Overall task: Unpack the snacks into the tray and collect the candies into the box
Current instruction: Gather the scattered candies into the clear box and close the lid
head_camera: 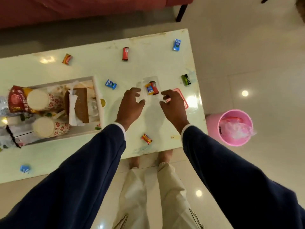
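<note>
A small clear plastic box point(149, 80) stands on the pale table point(148, 121) with two wrapped candies in it, one blue-orange point(149, 89) and one red point(154, 88). My left hand point(130, 104) is at the box's left side and my right hand point(173, 104) at its right side. Both have curved, spread fingers with the tips at the box's near corners. Its pink lid point(181, 96) lies under my right hand. Loose candies lie around: blue point(110, 84), red point(125, 54), orange point(67, 59), blue point(176, 44), green-black point(186, 79), red-yellow point(146, 139).
A white tray point(97, 90) at the left holds a red snack packet point(16, 100), two paper cups point(39, 100), brown biscuits point(80, 106) and wrappers. Another blue candy point(24, 168) lies near the front edge. A pink bin point(235, 128) stands on the floor at the right.
</note>
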Tool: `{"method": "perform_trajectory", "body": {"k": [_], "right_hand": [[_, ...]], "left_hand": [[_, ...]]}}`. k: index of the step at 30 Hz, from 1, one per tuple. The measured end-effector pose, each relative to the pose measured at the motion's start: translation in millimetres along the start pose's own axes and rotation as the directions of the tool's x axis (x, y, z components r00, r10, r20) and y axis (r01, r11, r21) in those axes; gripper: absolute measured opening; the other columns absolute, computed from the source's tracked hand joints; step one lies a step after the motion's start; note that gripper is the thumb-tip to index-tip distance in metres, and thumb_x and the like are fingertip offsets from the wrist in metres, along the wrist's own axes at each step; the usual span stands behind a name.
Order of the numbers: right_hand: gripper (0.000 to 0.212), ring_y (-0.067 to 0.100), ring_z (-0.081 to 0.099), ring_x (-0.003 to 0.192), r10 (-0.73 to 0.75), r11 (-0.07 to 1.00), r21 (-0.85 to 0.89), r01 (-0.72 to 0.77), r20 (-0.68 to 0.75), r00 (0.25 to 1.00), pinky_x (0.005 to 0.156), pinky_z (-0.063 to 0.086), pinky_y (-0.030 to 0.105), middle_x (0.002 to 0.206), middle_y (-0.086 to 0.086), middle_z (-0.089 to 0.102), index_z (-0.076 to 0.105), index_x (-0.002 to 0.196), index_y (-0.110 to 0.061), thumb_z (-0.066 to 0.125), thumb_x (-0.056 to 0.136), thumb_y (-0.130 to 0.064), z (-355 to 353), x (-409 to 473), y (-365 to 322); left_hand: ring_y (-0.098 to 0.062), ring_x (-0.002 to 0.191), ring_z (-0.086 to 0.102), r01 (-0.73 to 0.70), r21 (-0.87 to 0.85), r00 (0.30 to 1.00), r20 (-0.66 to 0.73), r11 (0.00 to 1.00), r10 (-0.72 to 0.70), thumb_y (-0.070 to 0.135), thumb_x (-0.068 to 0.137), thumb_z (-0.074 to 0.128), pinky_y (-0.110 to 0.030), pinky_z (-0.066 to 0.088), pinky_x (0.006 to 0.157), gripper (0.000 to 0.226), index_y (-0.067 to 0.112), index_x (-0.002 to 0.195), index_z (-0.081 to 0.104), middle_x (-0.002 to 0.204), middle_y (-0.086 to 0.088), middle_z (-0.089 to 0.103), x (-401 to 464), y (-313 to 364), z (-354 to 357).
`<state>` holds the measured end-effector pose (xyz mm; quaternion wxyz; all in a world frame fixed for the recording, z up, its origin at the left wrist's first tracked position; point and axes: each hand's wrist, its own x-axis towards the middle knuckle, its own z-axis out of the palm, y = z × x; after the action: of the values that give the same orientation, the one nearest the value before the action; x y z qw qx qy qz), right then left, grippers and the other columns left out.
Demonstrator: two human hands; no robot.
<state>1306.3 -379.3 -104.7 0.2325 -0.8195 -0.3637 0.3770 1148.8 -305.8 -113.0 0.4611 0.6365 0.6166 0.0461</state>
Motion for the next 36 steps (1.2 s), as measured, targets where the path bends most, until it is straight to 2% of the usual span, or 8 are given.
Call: {"method": "perform_trajectory", "body": {"k": [4,11,15,19,22,30,33,36], "right_hand": [[0.031,0.017,0.065,0.086,-0.071,0.997,-0.016,0.073,0.104,0.992,0.086,0.058,0.036,0.111,-0.003,0.059,0.065,0.124,-0.019,0.065,0.093,-0.012,-4,-29,-12],[0.035,0.011,0.063,0.091,-0.368,0.919,-0.016,0.394,0.322,0.872,0.074,0.047,0.024,0.119,-0.004,0.057,0.059,0.13,-0.023,0.061,0.096,-0.016,34,-44,-106],[0.038,0.022,0.064,0.105,-0.492,0.826,-0.035,0.562,0.44,0.751,0.086,0.054,0.038,0.124,0.002,0.057,0.057,0.132,-0.018,0.059,0.095,-0.013,85,-55,-170],[0.037,0.027,0.06,0.112,-0.54,0.743,-0.071,0.666,0.525,0.658,0.085,0.051,0.036,0.13,0.005,0.055,0.057,0.13,-0.015,0.057,0.094,-0.011,153,-68,-225],[0.039,0.029,0.058,0.115,-0.556,0.702,-0.082,0.708,0.558,0.616,0.096,0.049,0.038,0.128,0.009,0.057,0.058,0.131,-0.013,0.057,0.093,-0.006,208,-78,-264],[0.031,0.026,0.063,0.1,-0.54,0.674,-0.193,0.713,0.53,0.654,0.095,0.048,0.042,0.111,0.002,0.064,0.063,0.121,-0.018,0.057,0.091,-0.009,398,-74,-380],[0.027,0.009,0.058,0.081,-0.536,0.705,-0.19,0.683,0.489,0.688,0.077,0.043,0.025,0.107,-0.005,0.06,0.064,0.117,-0.022,0.055,0.094,-0.013,465,-56,-420],[0.023,0.006,0.053,0.078,-0.524,0.743,-0.195,0.64,0.426,0.738,0.074,0.04,0.023,0.104,-0.011,0.056,0.065,0.112,-0.022,0.052,0.096,-0.012,508,-40,-440]], "left_hand": [[-0.027,0.108,0.063,-0.076,0.197,0.997,0.044,0.978,0.068,0.011,0.095,0.06,-0.047,0.051,0.094,0.035,0.019,0.129,0.059,0.126,-0.005,0.057,-48,-22,-38],[-0.033,0.12,0.056,0.006,0.469,0.995,-0.095,0.883,0.044,0.013,0.093,0.059,-0.05,0.047,0.094,0.037,0.018,0.13,0.058,0.136,-0.007,0.054,-110,-59,-144],[-0.031,0.125,0.051,0.07,0.5,0.984,-0.175,0.863,0.022,0.014,0.093,0.058,-0.051,0.042,0.097,0.037,0.02,0.129,0.057,0.137,-0.004,0.052,-123,-97,-212],[-0.032,0.122,0.053,0.126,0.491,0.96,-0.28,0.862,0.02,0.014,0.09,0.058,-0.05,0.043,0.096,0.043,0.022,0.132,0.057,0.138,-0.005,0.051,-127,-156,-280],[-0.032,0.118,0.054,0.184,0.415,0.935,-0.355,0.891,-0.028,0.013,0.092,0.057,-0.049,0.043,0.093,0.04,0.021,0.131,0.057,0.135,-0.006,0.052,-127,-211,-325],[-0.031,0.121,0.053,0.211,0.185,0.914,-0.385,0.96,-0.127,0.012,0.092,0.056,-0.046,0.044,0.098,0.043,0.021,0.134,0.056,0.136,-0.005,0.05,-73,-401,-438],[-0.03,0.13,0.049,0.18,0.132,0.909,-0.402,0.975,-0.114,0.012,0.091,0.058,-0.044,0.042,0.106,0.043,0.018,0.134,0.055,0.139,-0.009,0.052,-33,-448,-469],[-0.03,0.128,0.052,0.154,0.116,0.916,-0.39,0.981,-0.098,0.016,0.093,0.059,-0.042,0.044,0.101,0.046,0.02,0.139,0.052,0.142,-0.009,0.049,11,-467,-491]]}}
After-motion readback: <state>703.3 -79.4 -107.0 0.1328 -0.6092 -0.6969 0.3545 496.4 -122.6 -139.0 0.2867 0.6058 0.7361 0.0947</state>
